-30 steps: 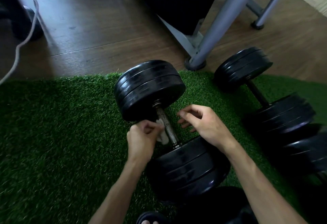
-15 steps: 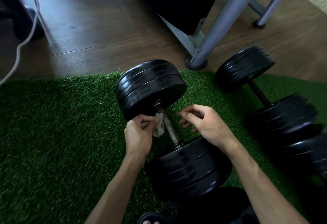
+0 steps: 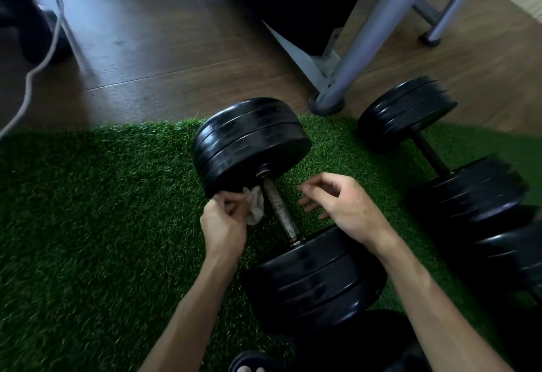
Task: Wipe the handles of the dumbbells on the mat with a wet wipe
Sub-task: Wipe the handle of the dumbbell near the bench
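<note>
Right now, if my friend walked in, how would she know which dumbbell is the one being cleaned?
Start at the green turf mat on the wooden floor. Two black dumbbells lie there; take the nearer dumbbell, between the person's two hands. Its bare metal handle looks rusty and speckled, and the left hand holds a white wet wipe beside it, whereas the other dumbbell, off right, has a dark handle and nobody near it.

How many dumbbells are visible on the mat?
2 whole: near dumbbell between the hands, second dumbbell to its right. Dark plates at the right edge may belong to a third.
</note>
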Demonstrator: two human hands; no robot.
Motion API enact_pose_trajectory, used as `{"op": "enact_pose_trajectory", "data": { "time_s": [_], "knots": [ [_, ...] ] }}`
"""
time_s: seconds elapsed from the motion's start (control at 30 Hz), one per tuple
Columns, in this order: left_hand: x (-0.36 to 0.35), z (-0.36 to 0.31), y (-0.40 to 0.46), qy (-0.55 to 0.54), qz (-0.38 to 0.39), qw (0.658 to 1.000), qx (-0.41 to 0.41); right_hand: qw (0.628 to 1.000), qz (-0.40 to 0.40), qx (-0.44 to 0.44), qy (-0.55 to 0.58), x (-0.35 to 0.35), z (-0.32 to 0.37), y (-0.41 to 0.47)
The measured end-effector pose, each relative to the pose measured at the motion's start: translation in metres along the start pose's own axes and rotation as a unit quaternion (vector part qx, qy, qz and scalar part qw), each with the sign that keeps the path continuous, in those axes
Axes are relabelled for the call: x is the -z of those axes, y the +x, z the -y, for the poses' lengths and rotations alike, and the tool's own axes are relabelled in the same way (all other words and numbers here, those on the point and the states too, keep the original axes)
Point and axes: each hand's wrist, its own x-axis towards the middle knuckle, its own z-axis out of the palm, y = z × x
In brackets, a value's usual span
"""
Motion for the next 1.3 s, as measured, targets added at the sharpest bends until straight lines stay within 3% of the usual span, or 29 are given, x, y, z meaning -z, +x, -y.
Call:
{"op": "enact_pose_trajectory", "data": {
  "time_s": [0.1, 0.2, 0.37, 0.43, 0.57, 0.7, 0.83, 1.0, 1.07, 1.2, 1.3],
  "knots": [
    [-0.014, -0.001, 0.0, 0.009, 0.021, 0.999, -0.039, 1.0, -0.002, 0.002, -0.007, 0.0, 0.0, -0.001],
    [-0.01, 0.007, -0.007, 0.0, 0.066, 0.998, -0.018, 1.0, -0.006, 0.001, -0.003, 0.0, 0.0, 0.0],
    [0.011, 0.007, -0.024, -0.038, 0.26, 0.962, 0.08, 1.0, -0.003, 0.001, 0.0, -0.001, 0.0, 0.001],
    [0.012, 0.003, -0.025, -0.024, 0.231, 0.97, 0.071, 1.0, -0.002, 0.003, -0.001, -0.001, 0.0, 0.001],
    [-0.001, -0.007, -0.007, -0.019, 0.054, 0.998, 0.018, 1.0, -0.005, 0.004, -0.006, -0.001, -0.001, 0.001],
    [-0.014, -0.005, -0.005, -0.088, 0.043, 0.995, 0.016, 1.0, -0.008, 0.004, -0.006, 0.0, -0.001, 0.0],
    [-0.003, 0.0, -0.005, -0.108, 0.13, 0.983, 0.076, 1.0, -0.007, 0.006, -0.01, -0.001, -0.001, 0.0],
    [0.016, -0.006, -0.022, -0.052, 0.288, 0.947, 0.129, 1.0, -0.007, 0.004, 0.004, 0.0, 0.001, -0.002],
    [0.016, -0.008, -0.024, -0.036, 0.253, 0.959, 0.124, 1.0, -0.006, 0.004, 0.007, 0.0, 0.001, -0.002],
    [0.004, -0.012, -0.009, 0.017, 0.054, 0.998, 0.035, 1.0, -0.01, 0.003, 0.003, 0.0, 0.0, -0.002],
    [-0.011, -0.014, -0.007, 0.019, 0.044, 0.999, -0.017, 1.0, -0.015, 0.006, -0.002, -0.001, 0.001, -0.002]
  ]
}}
